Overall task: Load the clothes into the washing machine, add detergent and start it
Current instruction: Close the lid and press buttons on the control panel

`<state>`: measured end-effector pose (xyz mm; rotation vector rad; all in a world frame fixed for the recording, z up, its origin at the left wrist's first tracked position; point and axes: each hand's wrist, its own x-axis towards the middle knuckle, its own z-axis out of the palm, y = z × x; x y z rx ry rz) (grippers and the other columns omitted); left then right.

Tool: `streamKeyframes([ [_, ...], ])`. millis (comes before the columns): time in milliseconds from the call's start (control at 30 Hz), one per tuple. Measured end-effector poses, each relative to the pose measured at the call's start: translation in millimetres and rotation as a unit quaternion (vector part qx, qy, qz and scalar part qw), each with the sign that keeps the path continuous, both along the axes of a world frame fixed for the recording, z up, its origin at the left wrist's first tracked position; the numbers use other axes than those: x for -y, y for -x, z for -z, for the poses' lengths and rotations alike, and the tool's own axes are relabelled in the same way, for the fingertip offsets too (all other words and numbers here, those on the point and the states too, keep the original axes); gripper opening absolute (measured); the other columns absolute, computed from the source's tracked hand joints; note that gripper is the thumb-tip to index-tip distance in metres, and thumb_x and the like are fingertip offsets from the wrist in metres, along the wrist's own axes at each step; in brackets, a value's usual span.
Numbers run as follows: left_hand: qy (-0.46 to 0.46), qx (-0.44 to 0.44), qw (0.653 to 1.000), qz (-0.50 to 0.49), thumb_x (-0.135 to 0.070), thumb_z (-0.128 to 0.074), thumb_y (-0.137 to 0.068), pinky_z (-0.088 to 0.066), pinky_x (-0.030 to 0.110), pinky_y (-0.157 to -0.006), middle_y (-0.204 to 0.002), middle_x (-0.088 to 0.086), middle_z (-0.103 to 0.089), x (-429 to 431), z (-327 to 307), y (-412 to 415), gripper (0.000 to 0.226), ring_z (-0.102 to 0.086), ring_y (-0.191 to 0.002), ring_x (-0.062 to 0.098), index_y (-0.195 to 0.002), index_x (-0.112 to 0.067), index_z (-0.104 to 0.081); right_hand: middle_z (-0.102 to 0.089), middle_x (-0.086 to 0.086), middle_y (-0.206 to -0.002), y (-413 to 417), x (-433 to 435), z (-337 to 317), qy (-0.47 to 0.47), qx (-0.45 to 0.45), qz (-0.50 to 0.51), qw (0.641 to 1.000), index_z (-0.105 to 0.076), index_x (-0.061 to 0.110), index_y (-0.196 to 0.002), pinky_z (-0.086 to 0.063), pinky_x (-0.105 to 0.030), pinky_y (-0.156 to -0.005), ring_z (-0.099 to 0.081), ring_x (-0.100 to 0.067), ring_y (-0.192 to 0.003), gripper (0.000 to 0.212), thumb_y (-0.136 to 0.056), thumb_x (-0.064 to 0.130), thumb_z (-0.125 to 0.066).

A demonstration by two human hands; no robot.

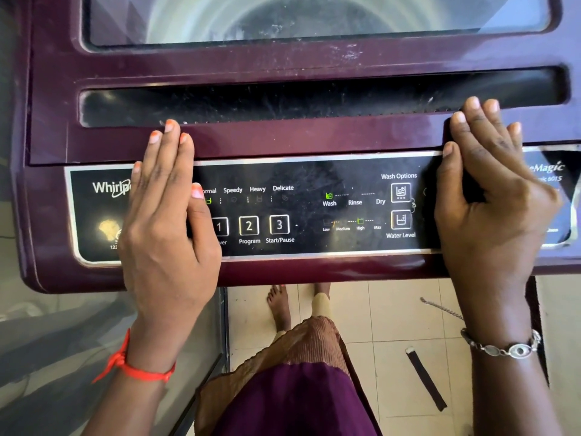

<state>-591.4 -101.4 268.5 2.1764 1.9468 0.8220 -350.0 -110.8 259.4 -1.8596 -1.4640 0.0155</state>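
A maroon top-load washing machine (283, 143) fills the upper part of the head view, its glass lid (314, 17) closed over the drum. On its black control panel (314, 180) small green lights glow at Normal, Wash and High. My left hand (163, 221) lies flat with straight fingers on the panel's left end, covering part of the brand name and the power button. My right hand (490, 209) lies flat on the panel's right end, fingertips reaching the lid's dark handle recess (314, 102). No clothes or detergent are in view.
Beige floor tiles (393, 325) lie below the machine's front edge, with my bare feet (279, 303) and skirt over them. A dark strip (426, 379) and a thin cord (440, 306) lie on the tiles to the right. A grey surface (47, 341) sits lower left.
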Motion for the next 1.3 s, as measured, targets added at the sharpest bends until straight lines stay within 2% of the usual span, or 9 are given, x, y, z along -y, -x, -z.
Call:
streamKeyframes([
  [100, 0.003, -0.001, 1.000, -0.001, -0.005, -0.032, -0.097, -0.018, 0.026, -0.118, -0.144, 0.013, -0.037, 0.1, -0.4, 0.2, 0.040, -0.030, -0.138, 0.021, -0.135, 0.004, -0.042, -0.056, -0.013, -0.128, 0.2, -0.1, -0.2, -0.002, -0.002, 0.003, 1.000, -0.060, -0.001, -0.117, -0.030, -0.030, -0.113, -0.048, -0.021, -0.126, 0.031, -0.096, 0.013, -0.043],
  [267, 0.004, -0.001, 1.000, -0.004, -0.005, -0.031, -0.097, -0.016, 0.024, -0.118, -0.145, 0.008, -0.035, -0.2, -0.3, 0.1, 0.040, -0.030, -0.138, 0.020, -0.135, 0.002, -0.042, -0.056, -0.011, -0.128, 0.7, -0.5, 0.1, -0.002, -0.005, 0.005, 1.000, -0.061, 0.000, -0.117, -0.030, -0.030, -0.113, -0.048, -0.020, -0.126, 0.031, -0.096, 0.014, -0.044],
  [567, -0.003, 0.001, 1.000, -0.007, -0.005, -0.032, -0.097, -0.019, 0.026, -0.118, -0.145, 0.011, -0.037, -0.2, 0.8, 0.0, 0.040, -0.031, -0.138, 0.020, -0.135, 0.002, -0.043, -0.057, -0.012, -0.127, 1.8, -0.3, -0.4, -0.013, 0.004, 0.008, 1.000, -0.062, 0.000, -0.116, -0.033, -0.031, -0.112, -0.050, -0.021, -0.124, 0.029, -0.095, 0.012, -0.046],
  [733, -0.013, -0.001, 1.000, -0.006, -0.003, -0.034, -0.096, -0.024, 0.033, -0.117, -0.143, 0.011, -0.039, 1.1, 2.1, -0.3, 0.040, -0.033, -0.137, 0.021, -0.134, 0.001, -0.044, -0.058, -0.012, -0.127, 1.8, 0.3, -0.2, -0.016, 0.000, 0.009, 1.000, -0.062, 0.000, -0.116, -0.034, -0.033, -0.111, -0.050, -0.022, -0.124, 0.029, -0.095, 0.012, -0.046],
  [1133, -0.015, 0.001, 1.000, -0.009, -0.003, -0.035, -0.095, -0.025, 0.035, -0.117, -0.143, 0.013, -0.041, 0.4, 2.0, -0.1, 0.040, -0.034, -0.137, 0.023, -0.134, 0.001, -0.044, -0.058, -0.011, -0.126, 2.3, 0.7, -1.6, -0.017, -0.008, 0.014, 1.000, -0.063, 0.001, -0.114, -0.033, -0.029, -0.111, -0.051, -0.020, -0.124, 0.028, -0.094, 0.012, -0.047],
  [1300, -0.017, 0.000, 1.000, -0.011, -0.003, -0.035, -0.095, -0.026, 0.036, -0.116, -0.143, 0.014, -0.042, 0.5, 2.2, -0.6, 0.040, -0.034, -0.137, 0.022, -0.134, 0.001, -0.044, -0.058, -0.012, -0.126, 1.7, 1.0, -2.2, -0.015, -0.010, 0.010, 1.000, -0.063, 0.000, -0.114, -0.034, -0.032, -0.111, -0.051, -0.021, -0.124, 0.028, -0.094, 0.012, -0.047],
])
